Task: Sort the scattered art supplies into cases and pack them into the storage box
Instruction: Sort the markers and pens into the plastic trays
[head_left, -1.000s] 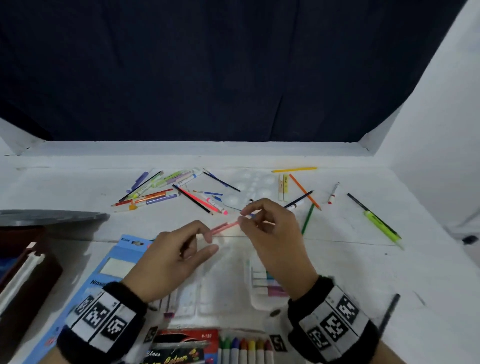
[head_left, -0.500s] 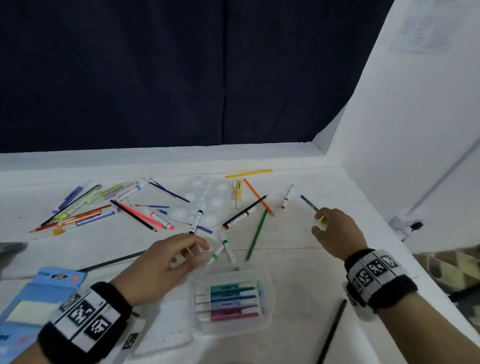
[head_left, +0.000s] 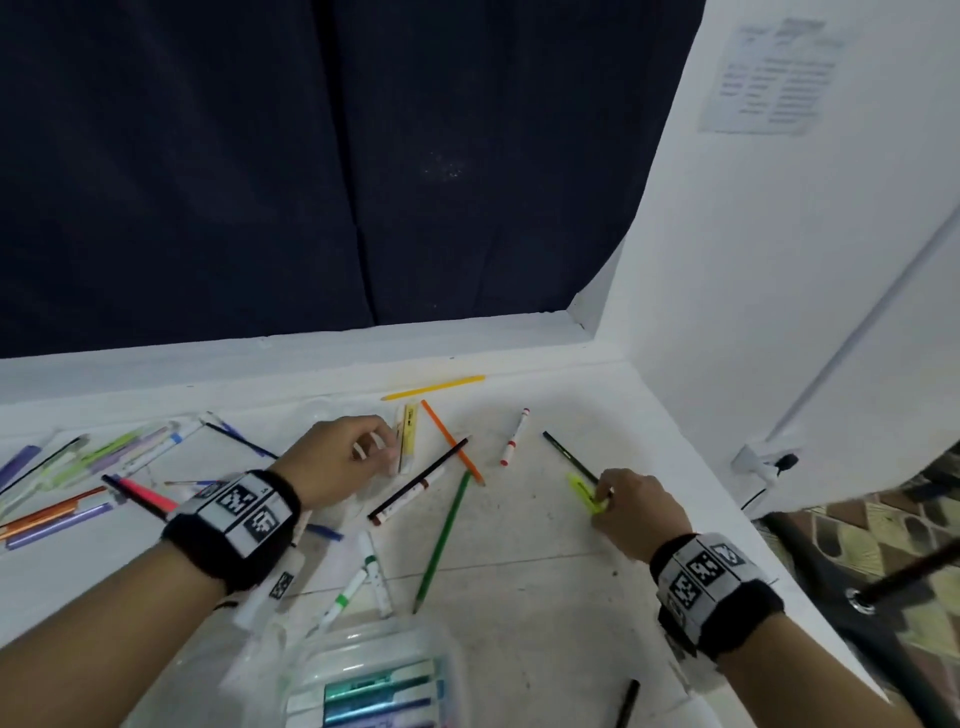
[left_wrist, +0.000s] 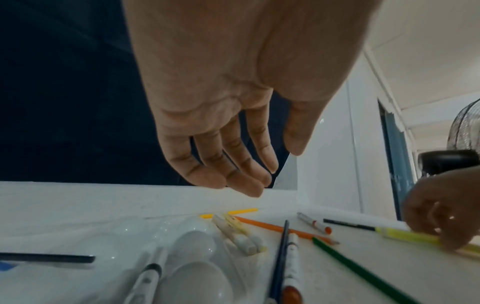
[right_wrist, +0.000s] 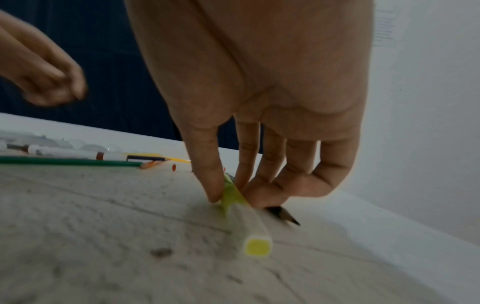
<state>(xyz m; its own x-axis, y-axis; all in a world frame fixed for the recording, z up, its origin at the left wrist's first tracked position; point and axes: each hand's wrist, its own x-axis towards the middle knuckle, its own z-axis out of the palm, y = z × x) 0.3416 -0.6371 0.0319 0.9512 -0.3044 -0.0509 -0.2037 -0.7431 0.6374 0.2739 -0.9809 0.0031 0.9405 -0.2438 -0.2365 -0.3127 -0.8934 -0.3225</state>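
Note:
My right hand pinches a yellow-green highlighter that lies on the white table at the right. Thumb and fingers close on both sides of the highlighter, and a black pencil lies under the fingertips. My left hand hovers with relaxed fingers and holds nothing. Below it are a white palette and two yellow markers. A clear case with several markers stands at the near edge.
Loose between my hands lie an orange pencil, a green pencil, a brown-tipped marker and a red-capped marker. A heap of pens and pencils sits far left. A white wall bounds the table on the right.
A second ago both hands held a pink marker. Since then my right hand reached right to the highlighter, my left hand moved forward over the palette, and my head turned right.

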